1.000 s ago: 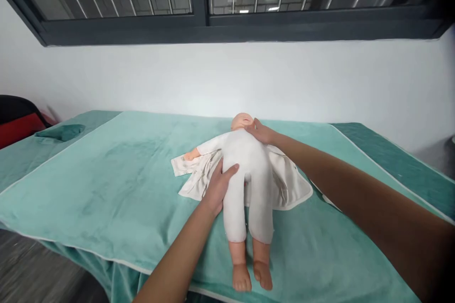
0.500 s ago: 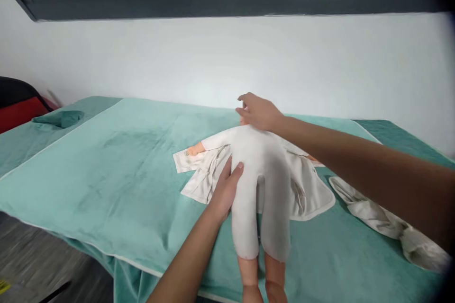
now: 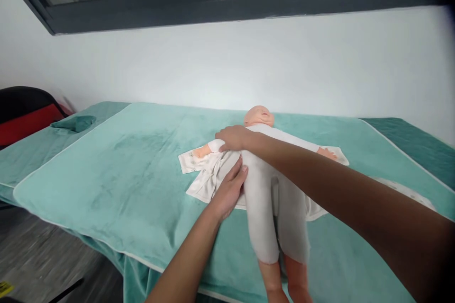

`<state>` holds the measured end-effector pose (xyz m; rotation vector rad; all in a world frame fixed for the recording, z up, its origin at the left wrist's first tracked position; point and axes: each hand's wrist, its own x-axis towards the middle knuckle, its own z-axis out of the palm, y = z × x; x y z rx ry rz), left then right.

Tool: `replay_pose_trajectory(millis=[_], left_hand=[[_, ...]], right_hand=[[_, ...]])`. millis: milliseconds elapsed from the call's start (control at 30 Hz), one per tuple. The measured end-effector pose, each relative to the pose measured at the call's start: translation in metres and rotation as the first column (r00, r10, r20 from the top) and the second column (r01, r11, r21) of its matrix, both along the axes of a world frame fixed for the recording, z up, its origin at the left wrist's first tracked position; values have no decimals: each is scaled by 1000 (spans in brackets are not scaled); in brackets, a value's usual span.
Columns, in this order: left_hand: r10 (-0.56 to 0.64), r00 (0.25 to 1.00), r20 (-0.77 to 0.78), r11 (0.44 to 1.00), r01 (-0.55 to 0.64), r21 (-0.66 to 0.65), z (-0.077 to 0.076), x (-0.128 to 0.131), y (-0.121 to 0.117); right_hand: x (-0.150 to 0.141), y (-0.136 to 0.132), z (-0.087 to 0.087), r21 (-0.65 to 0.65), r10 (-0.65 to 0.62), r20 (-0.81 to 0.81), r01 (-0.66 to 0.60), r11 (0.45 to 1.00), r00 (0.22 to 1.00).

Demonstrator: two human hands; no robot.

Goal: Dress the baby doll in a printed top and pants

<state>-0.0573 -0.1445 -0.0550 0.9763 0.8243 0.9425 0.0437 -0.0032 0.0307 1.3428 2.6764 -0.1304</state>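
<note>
A baby doll [image 3: 261, 199] with a white cloth body lies on its back, head towards the wall and bare feet towards me. Beneath it a cream patterned baby shirt [image 3: 204, 184] is spread out, its sleeves under the doll's arms. My left hand [image 3: 227, 194] grips the doll's side at the hip, thumb uppermost; its other fingertips are partly hidden. Reaching across the doll's chest, my right hand [image 3: 232, 138] curls its fingers over the doll's upper arm on the left of the view. My right forearm covers much of the trunk.
A teal cover [image 3: 106, 175] drapes the table, with its front edge near me. More pale cloth [image 3: 405, 191] lies to the right, partly behind my forearm. A red and black object [image 3: 28, 116] stands at the far left. The white wall [image 3: 159, 66] and barred window are behind.
My right hand has moved from the doll's head down and left to its upper arm, uncovering the head. My left hand stays at the hip. The view has shifted, with the doll lying farther right.
</note>
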Motion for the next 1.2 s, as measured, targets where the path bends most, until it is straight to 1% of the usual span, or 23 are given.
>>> replay_pose_trajectory(millis=[33, 67, 100, 133, 167, 200, 233, 267, 300, 333, 367, 400, 433, 533, 633, 700, 767, 833, 933, 1000, 1033, 1100, 1200], left_hand=[[-9, 999, -48, 999, 11, 35, 1, -2, 2], [11, 992, -123, 995, 2, 103, 2, -4, 5], [76, 973, -218, 978, -29, 209, 4, -8, 9], [188, 929, -319, 937, -72, 342, 5, -12, 15], [341, 845, -411, 867, -113, 486, 5, -17, 23], [502, 721, -477, 777, -133, 616, 6, -23, 32], [621, 576, -531, 705, -115, 700, 5, -29, 41], [684, 443, -580, 675, -82, 733, 4, -36, 51], [697, 350, -626, 683, -60, 728, 2, -42, 61], [679, 305, -668, 712, -49, 701, 1, -47, 69], [651, 298, -698, 743, -63, 666, -1, -52, 76], [627, 321, -709, 767, -98, 634, -3, -56, 81], [618, 360, -699, 777, -147, 611, -5, -59, 83], [654, 478, -586, 749, -306, 587, -9, -63, 84], [677, 562, -475, 724, -396, 564, -12, -65, 82], [687, 594, -420, 717, -460, 524, -13, -67, 83], [703, 596, -389, 705, -508, 495, -13, -67, 84], [718, 570, -399, 687, -492, 535, -10, -63, 82], [721, 541, -433, 658, -337, 674, -3, -49, 76], [708, 552, -441, 641, -241, 728, 1, -37, 71], [704, 560, -437, 636, -222, 739, 2, -33, 69], [717, 567, -406, 616, -244, 749, 4, -27, 65], [759, 566, -321, 556, -308, 772, 4, -28, 62]], right_hand=[[6, -2, 2, 20, -5, -27, 5, 1000, 1000], [12, -3, 4, 42, -13, -67, 16, 999, 998], [20, -4, 6, 61, -22, -111, 29, 998, 994], [27, -6, 7, 74, -31, -152, 43, 996, 988], [34, -7, 8, 79, -40, -180, 55, 995, 983], [41, -8, 10, 77, -49, -189, 64, 995, 981], [46, -10, 10, 76, -57, -188, 72, 995, 981], [50, -11, 11, 76, -65, -179, 80, 994, 982], [53, -12, 11, 79, -71, -172, 86, 993, 982], [54, -14, 10, 84, -76, -167, 91, 992, 983], [55, -15, 10, 89, -74, -162, 90, 992, 984], [54, -17, 9, 91, -65, -158, 80, 993, 985], [53, -18, 8, 91, -51, -154, 66, 994, 987], [50, -20, 4, 81, -20, -137, 31, 996, 990], [49, -20, 1, 79, -28, -120, 37, 996, 992], [49, -20, -1, 86, -37, -97, 45, 995, 995], [48, -19, -2, 99, -43, -60, 48, 994, 997], [44, -18, -3, 122, -51, -22, 53, 991, 998], [32, -16, -3, 153, -74, 13, 71, 986, 997], [22, -14, -3, 167, -96, 17, 92, 982, 995], [17, -14, -4, 176, -110, 14, 106, 979, 994], [9, -14, -5, 192, -139, 1, 136, 972, 990], [3, -16, -9, 198, -187, -15, 187, 962, 982]])
